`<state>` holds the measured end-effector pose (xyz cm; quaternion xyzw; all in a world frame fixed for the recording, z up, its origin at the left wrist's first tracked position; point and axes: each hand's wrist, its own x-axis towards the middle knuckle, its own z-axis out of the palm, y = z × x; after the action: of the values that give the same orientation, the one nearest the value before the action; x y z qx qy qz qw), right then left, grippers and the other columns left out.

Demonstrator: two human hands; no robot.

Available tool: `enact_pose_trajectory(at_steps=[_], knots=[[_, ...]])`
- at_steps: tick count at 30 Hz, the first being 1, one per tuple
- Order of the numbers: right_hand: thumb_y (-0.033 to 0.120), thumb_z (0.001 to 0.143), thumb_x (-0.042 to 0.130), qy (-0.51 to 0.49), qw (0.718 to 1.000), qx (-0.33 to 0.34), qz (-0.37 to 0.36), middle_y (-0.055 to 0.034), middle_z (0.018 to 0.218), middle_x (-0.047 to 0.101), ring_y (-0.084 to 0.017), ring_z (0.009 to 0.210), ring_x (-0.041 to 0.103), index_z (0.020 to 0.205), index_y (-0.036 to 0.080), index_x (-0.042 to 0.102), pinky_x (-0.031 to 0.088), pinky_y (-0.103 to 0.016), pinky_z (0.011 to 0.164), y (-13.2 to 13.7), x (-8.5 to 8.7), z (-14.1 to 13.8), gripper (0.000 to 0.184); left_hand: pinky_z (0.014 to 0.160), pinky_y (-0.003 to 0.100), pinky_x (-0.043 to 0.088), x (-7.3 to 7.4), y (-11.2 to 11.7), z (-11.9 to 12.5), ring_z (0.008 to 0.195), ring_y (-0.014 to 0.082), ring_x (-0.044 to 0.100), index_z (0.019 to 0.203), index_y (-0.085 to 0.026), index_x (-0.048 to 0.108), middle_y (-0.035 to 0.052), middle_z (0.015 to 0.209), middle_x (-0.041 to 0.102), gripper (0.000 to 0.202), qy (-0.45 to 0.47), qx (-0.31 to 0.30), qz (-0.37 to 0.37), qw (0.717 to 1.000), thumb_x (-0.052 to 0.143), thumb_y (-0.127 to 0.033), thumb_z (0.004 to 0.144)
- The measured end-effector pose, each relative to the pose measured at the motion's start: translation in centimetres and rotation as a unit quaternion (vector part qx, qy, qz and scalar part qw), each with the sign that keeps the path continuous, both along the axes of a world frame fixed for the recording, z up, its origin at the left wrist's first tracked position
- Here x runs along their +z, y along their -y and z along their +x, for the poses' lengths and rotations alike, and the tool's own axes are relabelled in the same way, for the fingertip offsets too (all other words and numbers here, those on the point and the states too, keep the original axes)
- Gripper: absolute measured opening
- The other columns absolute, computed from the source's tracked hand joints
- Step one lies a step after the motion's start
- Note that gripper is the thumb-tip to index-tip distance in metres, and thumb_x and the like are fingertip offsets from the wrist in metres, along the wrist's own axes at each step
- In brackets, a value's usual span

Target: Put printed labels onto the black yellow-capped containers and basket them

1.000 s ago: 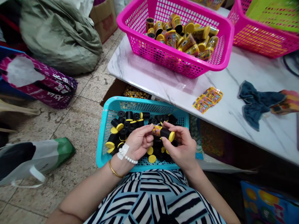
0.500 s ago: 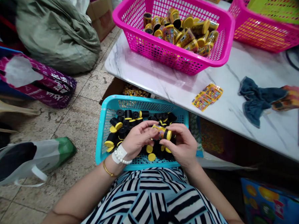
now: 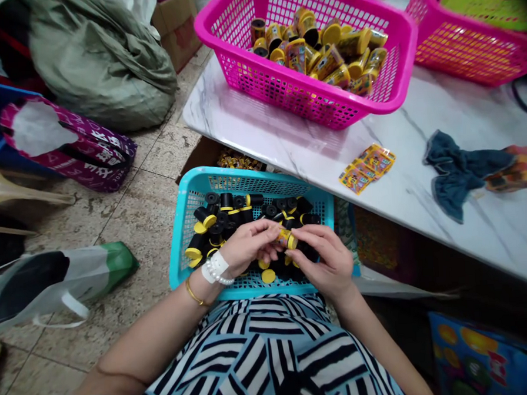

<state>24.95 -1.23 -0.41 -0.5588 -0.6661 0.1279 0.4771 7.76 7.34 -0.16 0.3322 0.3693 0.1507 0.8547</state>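
Between my hands is a small canister [image 3: 285, 238] with a yellow lid and a printed yellow wrapper around its body. My left hand [image 3: 252, 243] is closed on its body, fingers wrapped round the far end. The thumb and fingertips of my right hand [image 3: 326, 253] pinch it at the lid end. Below both hands stands a light-blue basket [image 3: 176, 249] holding many black canisters [image 3: 226, 200] with yellow lids, bare of wrappers. One loose-looking yellow disc [image 3: 268, 276] shows under my hands; whether a canister is attached beneath cannot be seen.
On the marble-patterned table [image 3: 259, 112] stands a pink basket [image 3: 294, 104] of wrapped canisters. Flat printed wrappers [image 3: 368, 167] and a denim cloth piece [image 3: 450, 170] lie to its right. Another pink basket [image 3: 472, 48] is at the back right. Bags [image 3: 73, 145] stand on the floor at left.
The canister has turned slightly and its wrapper now covers more of the black body near the lid. My right fingers have shifted toward the lid end.
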Motion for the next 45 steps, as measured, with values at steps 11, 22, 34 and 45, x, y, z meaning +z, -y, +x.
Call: enact_pose_trajectory(at_steps=[11, 22, 34, 45], knots=[[0.022, 0.082, 0.076, -0.289, 0.943, -0.050, -0.157, -0.0032, 0.097, 0.066, -0.013, 0.072, 0.068, 0.106, 0.026, 0.071, 0.062, -0.025, 0.061, 1.4, -1.7, -1.5, 0.025, 0.090, 0.034, 0.052, 1.5, 1.4, -0.2, 0.101, 0.0200, 0.064, 0.120, -0.023, 0.066, 0.0094, 0.117, 0.065, 0.036, -0.005, 0.044, 0.341, 0.939, 0.071, -0.030, 0.085], [0.022, 0.074, 0.083, -0.327, 0.930, -0.072, -0.150, -0.0035, 0.095, 0.071, -0.016, 0.079, 0.072, 0.100, 0.025, 0.075, 0.065, -0.029, 0.070, 0.5, -1.3, -2.0, 0.028, 0.077, 0.028, 0.050, 1.3, 0.2, -0.4, 0.080, 0.0152, 0.063, 0.095, -0.013, 0.068, 0.0049, 0.090, 0.069, 0.029, -0.033, 0.007, 0.191, 0.981, 0.077, -0.036, 0.079], [0.033, 0.070, 0.086, -0.501, 0.830, -0.026, -0.241, -0.0012, 0.084, 0.074, -0.016, 0.065, 0.073, 0.109, 0.022, 0.067, 0.066, -0.033, 0.064, -0.2, -1.9, -2.1, 0.046, 0.073, 0.027, 0.050, 1.0, -1.3, -0.6, 0.078, 0.0157, 0.064, 0.103, -0.017, 0.071, 0.0053, 0.091, 0.071, 0.028, -0.028, -0.034, 0.283, 0.958, 0.076, -0.032, 0.079], [0.029, 0.078, 0.079, -0.407, 0.897, 0.000, -0.173, -0.0024, 0.092, 0.064, -0.014, 0.069, 0.065, 0.085, 0.024, 0.077, 0.060, -0.030, 0.055, -0.7, -3.1, -1.7, 0.009, 0.041, 0.015, 0.032, 0.4, 0.3, 0.0, 0.035, 0.0023, 0.043, 0.083, -0.013, 0.062, -0.0035, 0.051, 0.060, 0.042, 0.033, 0.015, -0.040, 0.999, 0.080, -0.049, 0.073]])
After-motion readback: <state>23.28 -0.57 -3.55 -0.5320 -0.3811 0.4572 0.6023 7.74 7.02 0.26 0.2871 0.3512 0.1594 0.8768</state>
